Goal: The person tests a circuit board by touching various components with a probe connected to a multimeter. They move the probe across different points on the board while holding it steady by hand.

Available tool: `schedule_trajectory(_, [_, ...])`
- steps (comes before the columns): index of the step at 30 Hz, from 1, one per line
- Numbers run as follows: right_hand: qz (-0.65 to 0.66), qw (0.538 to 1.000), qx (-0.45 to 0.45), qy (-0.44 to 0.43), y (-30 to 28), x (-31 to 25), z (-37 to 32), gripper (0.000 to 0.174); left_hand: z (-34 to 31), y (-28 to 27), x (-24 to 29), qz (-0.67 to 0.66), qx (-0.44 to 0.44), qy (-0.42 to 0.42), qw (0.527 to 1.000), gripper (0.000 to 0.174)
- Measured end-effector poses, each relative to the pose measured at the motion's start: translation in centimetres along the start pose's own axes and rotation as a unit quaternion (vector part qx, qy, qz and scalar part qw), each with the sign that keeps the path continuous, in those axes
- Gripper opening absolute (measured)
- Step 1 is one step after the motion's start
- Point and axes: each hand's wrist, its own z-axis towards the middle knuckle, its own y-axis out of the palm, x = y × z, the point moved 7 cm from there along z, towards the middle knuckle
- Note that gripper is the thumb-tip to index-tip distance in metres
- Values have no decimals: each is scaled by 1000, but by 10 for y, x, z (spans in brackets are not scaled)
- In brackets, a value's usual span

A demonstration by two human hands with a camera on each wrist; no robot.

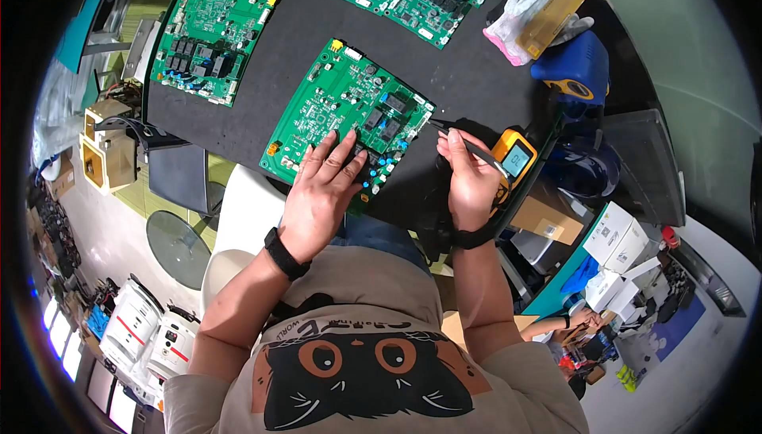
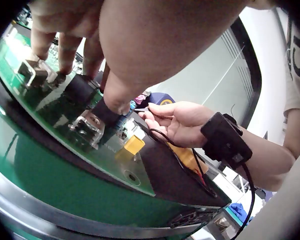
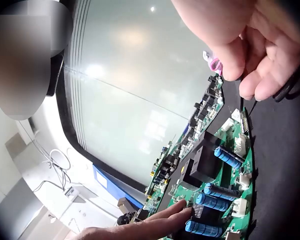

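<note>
Circuit board [image 1: 298,120] lies flat at the dark desk's [image 1: 262,53] near edge, green, crowded with black blocks and blue cylinders [image 3: 213,201], with white and yellow connectors at its rim. The left hand [image 1: 319,202] rests on it, fingers spread and holding nothing; the right hand [image 1: 473,184] pinches slim dark probes [image 1: 484,154] beside its right side. A yellow meter [image 1: 516,156] stands near that hand. More green boards [image 1: 210,17] and gloves [image 1: 530,5] lie toward the far edge; beyond are a glass panel [image 3: 125,75] and pale floor [image 1: 119,227].
</note>
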Motion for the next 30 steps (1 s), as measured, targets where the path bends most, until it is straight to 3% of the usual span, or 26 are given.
schedule_trajectory(6, [-80,994,12,-78,8,-9,-14,14,0,0,0,-1,0,2,1000,50])
schedule_trajectory(10, [-41,995,11,-88,6,-6,-13,14,-1,-1,1,-3,2,5,1000,50])
schedule_trajectory(13, [-111,987,10,-116,9,-9,-16,12,-1,-2,1,-1,3,8,1000,50])
schedule_trajectory(15, [-241,919,-12,-312,22,-32,-25,12,0,-1,2,1,5,11,1000,51])
schedule_trajectory(23, [-220,927,-31,-303,20,-29,-26,13,-1,-1,1,3,15,20,1000,51])
schedule_trajectory(27, [-189,937,5,-295,12,-34,-25,16,-3,1,0,11,21,25,999,52])
schedule_trajectory(30, [-197,950,5,-243,7,-30,-16,16,-2,0,1,13,27,31,999,53])
